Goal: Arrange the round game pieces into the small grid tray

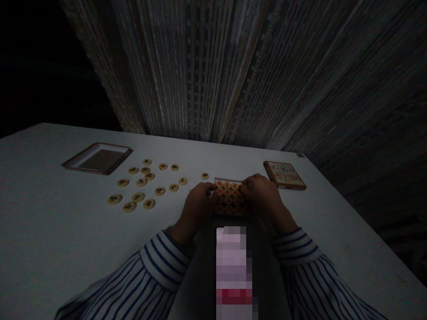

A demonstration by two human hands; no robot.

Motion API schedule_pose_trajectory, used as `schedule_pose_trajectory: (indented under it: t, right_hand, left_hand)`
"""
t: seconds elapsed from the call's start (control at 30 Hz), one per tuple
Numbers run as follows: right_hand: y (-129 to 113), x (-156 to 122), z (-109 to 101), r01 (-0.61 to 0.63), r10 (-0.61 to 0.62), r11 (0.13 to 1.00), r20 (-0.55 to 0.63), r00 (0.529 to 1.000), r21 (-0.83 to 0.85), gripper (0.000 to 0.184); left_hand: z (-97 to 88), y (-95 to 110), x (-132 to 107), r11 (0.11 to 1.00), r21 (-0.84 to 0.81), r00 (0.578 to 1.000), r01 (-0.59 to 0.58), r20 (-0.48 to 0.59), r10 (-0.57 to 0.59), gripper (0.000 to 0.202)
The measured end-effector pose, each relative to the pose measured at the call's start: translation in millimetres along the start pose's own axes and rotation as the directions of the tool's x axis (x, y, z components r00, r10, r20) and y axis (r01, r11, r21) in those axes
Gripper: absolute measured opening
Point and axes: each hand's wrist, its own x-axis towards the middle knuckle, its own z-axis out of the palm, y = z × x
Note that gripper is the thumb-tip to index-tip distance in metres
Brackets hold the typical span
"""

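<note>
In front of me, a small open box holds rows of round Chinese chess pieces with red characters. My left hand is closed at its left side, thumb and fingers at the rim by the outer pieces. On the opposite side my right hand is closed too, its fingertips over the box's top right corner. The box's lower edge lies in dark shadow. Loose Chinese chess pieces with dark characters lie spread to the left, and a single dark piece sits just beyond my left hand.
An open, shallow box part stands at the far left of the white table. Right of my hands lies a printed flat box. Striped curtains hang behind the table. A bright pixelated patch shows below the hands.
</note>
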Motion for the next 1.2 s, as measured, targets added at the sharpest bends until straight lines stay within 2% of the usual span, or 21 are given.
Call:
schedule_pose_trajectory:
  t: [1.2]
  right_hand:
    - [0.2,-0.4,0.2,0.006,-0.006,1.0,-0.01,1.0,0.001,0.031]
  left_hand:
    - [-0.6,0.9,0.9,1.0,0.003,1.0,0.022,0.008,-0.022,0.022]
